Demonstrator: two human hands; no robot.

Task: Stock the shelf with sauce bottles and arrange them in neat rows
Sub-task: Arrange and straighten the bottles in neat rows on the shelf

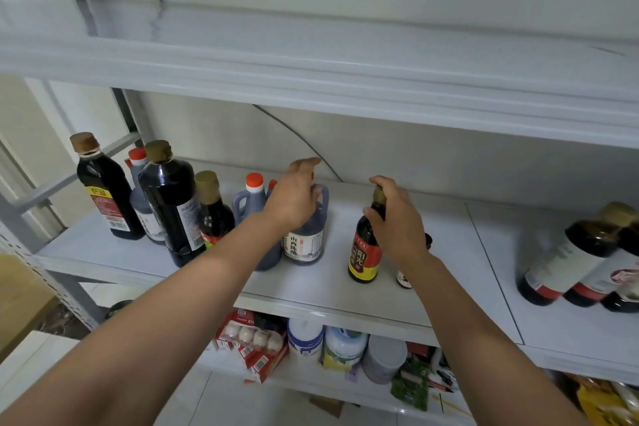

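Right hand (397, 218) grips neck of upright bottle (363, 254) near shelf (446, 252) front edge; jug (304, 239) apart to left. Left hand (294, 199) atop jug; grasp unclear.

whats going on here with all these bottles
A person is stocking a white shelf with sauce bottles. Their right hand grips the neck of a dark bottle with a red and yellow label, standing alone mid-shelf. Their left hand lies over the top of a handled jug; whether it grips is unclear. A left cluster and a right cluster of bottles stand further along.
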